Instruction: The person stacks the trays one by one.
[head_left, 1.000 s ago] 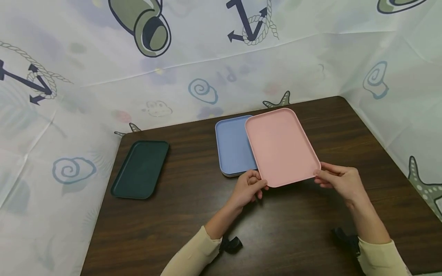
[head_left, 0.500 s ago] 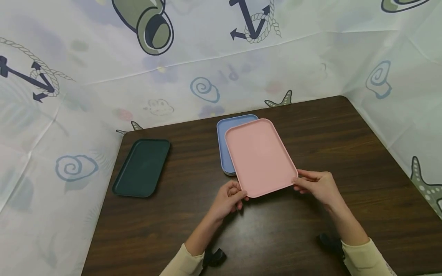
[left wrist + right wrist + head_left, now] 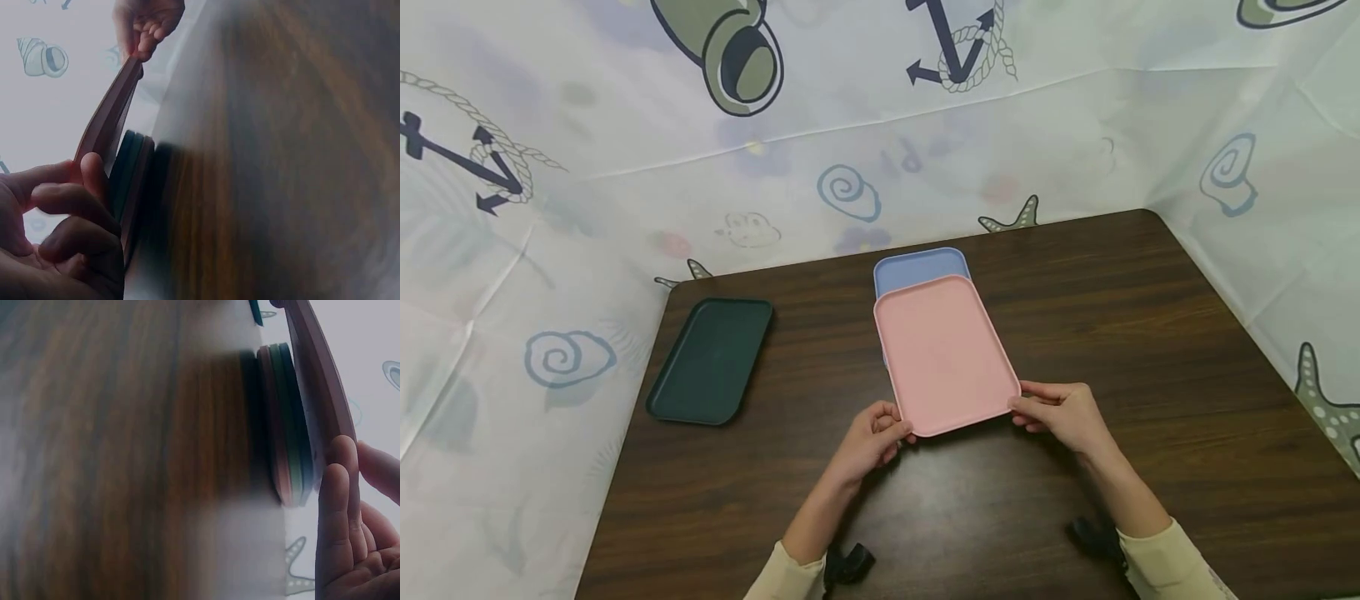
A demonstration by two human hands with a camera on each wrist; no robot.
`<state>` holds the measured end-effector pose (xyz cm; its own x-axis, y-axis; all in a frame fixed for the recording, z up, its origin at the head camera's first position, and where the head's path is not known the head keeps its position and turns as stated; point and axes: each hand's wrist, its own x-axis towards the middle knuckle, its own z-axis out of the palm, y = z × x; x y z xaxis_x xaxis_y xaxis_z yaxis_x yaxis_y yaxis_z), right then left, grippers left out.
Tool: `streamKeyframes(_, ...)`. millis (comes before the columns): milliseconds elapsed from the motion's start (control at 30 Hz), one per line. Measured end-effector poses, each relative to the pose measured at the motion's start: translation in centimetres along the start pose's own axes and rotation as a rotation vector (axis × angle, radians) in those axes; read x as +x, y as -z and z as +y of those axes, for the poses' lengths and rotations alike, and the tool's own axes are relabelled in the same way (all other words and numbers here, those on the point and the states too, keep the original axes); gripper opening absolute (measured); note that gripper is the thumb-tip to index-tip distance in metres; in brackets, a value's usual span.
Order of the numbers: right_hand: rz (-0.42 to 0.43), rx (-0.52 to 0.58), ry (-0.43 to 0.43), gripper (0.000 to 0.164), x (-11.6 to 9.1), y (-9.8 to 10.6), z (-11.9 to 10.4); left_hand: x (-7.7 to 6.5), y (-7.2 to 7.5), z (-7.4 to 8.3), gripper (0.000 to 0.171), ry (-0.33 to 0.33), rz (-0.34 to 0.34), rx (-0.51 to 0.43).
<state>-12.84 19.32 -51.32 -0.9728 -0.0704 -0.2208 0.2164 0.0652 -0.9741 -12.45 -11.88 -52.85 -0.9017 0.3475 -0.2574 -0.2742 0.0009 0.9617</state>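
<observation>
A pink rectangular tray (image 3: 943, 354) is held up by its two near corners. My left hand (image 3: 871, 442) pinches the near left corner between thumb and fingers, and my right hand (image 3: 1060, 410) pinches the near right one. Under and behind it lies a blue tray (image 3: 921, 268), its far edge showing in the head view while the rest is mostly covered. Seen from the right wrist, the blue tray tops a stack of trays (image 3: 282, 425) with green and pink edges below. A gap separates the held tray from that stack.
A dark green tray (image 3: 711, 360) lies at the left of the brown wooden table (image 3: 1150, 333). A white printed cloth (image 3: 775, 183) hangs behind and along both sides of the table.
Both hands have moved the pink tray left and toward me. It now overlaps most of the blue tray, which earlier showed more at its left. The green tray has stayed put.
</observation>
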Motion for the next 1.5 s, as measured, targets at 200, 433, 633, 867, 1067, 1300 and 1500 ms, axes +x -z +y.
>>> streamKeyframes(200,0.004,0.004,-0.029,0.051,0.7,-0.6,0.1,0.5,0.9,0.0,0.015,0.008,0.006,-0.008)
streamKeyframes(433,0.015,0.019,-0.026,0.049,1.3,-1.1,-0.1,1.0,1.6,0.6,0.016,0.016,0.023,0.016)
streamKeyframes(633,0.019,0.031,-0.015,0.046,2.0,-1.4,-0.4,1.8,2.2,0.9,0.015,0.012,0.037,0.013)
streamKeyframes(867,0.018,0.033,-0.016,0.046,2.9,-1.8,-0.5,2.6,2.6,1.2,0.01,-0.014,0.071,0.027)
streamKeyframes(1067,0.031,0.031,-0.023,0.047,3.6,-2.0,-0.8,3.2,2.9,1.3,0.01,-0.024,0.105,0.035)
streamKeyframes(1300,0.035,0.041,-0.016,0.047,4.4,-2.2,-1.1,3.7,3.0,1.7,0.015,-0.021,0.155,0.044)
streamKeyframes(1500,0.033,0.05,-0.022,0.047,5.1,-2.3,-1.2,3.4,2.6,3.5,0.014,-0.032,0.17,0.03)
